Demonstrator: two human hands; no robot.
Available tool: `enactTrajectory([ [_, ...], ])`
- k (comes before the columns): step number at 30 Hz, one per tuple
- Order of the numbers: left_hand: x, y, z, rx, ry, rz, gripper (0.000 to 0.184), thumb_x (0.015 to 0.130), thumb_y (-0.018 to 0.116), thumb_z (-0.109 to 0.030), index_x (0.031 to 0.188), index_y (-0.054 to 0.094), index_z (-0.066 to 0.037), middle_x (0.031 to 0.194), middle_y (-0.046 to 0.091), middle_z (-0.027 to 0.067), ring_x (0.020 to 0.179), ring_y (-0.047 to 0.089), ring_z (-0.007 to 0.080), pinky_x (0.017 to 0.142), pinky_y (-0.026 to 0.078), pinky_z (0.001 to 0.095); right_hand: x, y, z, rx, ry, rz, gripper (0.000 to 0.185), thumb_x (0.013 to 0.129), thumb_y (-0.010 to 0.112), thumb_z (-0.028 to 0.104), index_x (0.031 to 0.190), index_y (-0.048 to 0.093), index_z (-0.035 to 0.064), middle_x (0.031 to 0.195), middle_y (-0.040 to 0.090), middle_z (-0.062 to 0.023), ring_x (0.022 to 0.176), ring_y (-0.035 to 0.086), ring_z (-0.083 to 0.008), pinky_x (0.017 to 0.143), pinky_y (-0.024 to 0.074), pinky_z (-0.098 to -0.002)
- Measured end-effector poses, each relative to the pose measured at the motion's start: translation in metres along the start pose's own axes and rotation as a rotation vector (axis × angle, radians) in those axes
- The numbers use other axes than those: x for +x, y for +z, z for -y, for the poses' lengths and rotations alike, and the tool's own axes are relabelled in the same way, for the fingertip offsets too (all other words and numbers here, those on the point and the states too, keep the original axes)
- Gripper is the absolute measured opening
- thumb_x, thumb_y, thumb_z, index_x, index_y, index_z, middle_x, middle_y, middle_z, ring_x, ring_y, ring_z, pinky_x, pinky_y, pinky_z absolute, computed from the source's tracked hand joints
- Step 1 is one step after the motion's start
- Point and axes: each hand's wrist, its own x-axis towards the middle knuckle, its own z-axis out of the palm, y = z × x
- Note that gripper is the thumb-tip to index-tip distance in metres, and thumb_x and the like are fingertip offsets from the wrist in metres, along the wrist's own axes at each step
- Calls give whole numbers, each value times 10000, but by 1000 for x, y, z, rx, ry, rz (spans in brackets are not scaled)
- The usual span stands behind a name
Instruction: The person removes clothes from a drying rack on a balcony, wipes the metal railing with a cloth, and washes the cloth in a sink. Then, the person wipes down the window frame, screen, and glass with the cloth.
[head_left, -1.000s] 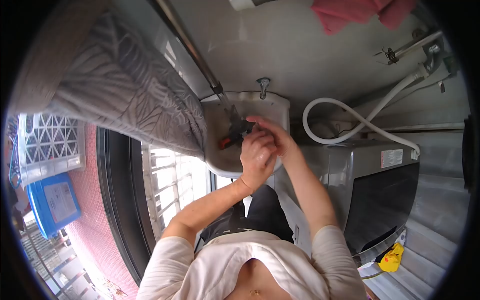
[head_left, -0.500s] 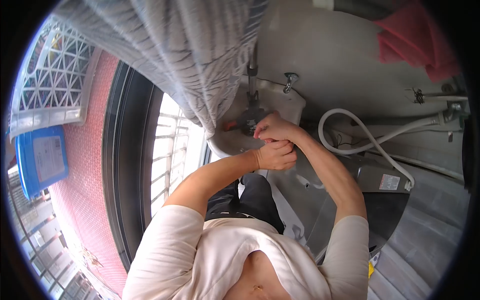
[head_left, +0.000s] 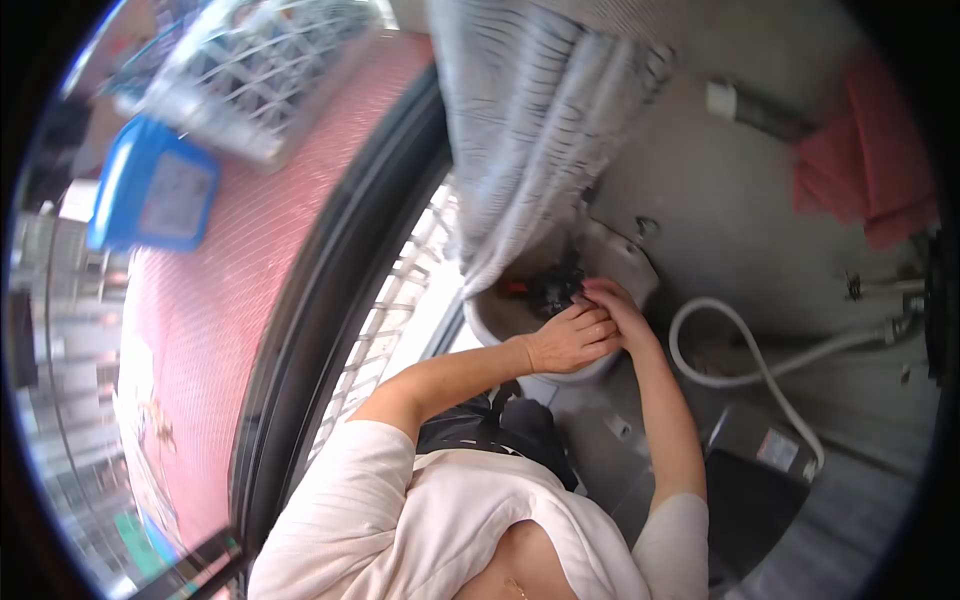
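My left hand [head_left: 575,338] lies over my right hand [head_left: 622,312], its fingers bent around the thumb side and palm. The fingers of my right hand stretch loosely toward the sink and are partly covered by the left. Both hands are above the near rim of a pale sink [head_left: 488,325]. Inside the sink, just beyond my fingertips, sits a dark object with an orange-red part [head_left: 515,288]; its kind is not clear. A small metal tap [head_left: 646,228] is on the wall behind the sink.
A patterned grey curtain [head_left: 540,110] hangs beside the sink. A white hose [head_left: 735,310] loops at right, above a grey box [head_left: 755,450]. A red cloth [head_left: 865,165] hangs on the wall. At left are a window frame [head_left: 330,240], a blue container [head_left: 165,190] and a white basket [head_left: 260,80].
My left hand has slid from my right wrist up onto the right hand's fingers. The view has turned, so the sink and hands appear lower and further right.
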Motion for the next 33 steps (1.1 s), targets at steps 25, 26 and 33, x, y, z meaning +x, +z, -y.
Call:
enactTrajectory([
  [25,-16,-264,-212,400,-946,-723,368,692,689,-158,1034,602,-56,1000,612,105,954,554,283,820,477,364,-196,250,55,-241,-647,747,649,811,699,94,1340,335,2,1263,461,-89,1147,465,-188,972,382,-317],
  [26,-20,-278,-226,454,-869,-709,362,687,689,-125,1032,603,-56,1002,609,101,954,548,278,818,477,363,-207,265,53,-308,-800,683,599,793,698,73,1298,382,11,1258,472,-105,1127,484,-203,949,401,-319],
  [33,-100,-340,-323,960,-518,-892,345,658,665,106,950,614,-70,994,615,100,1039,536,344,841,471,396,-283,391,41,-427,-2069,399,278,624,733,-30,867,610,22,1094,569,-182,915,582,-312,724,485,-366],
])
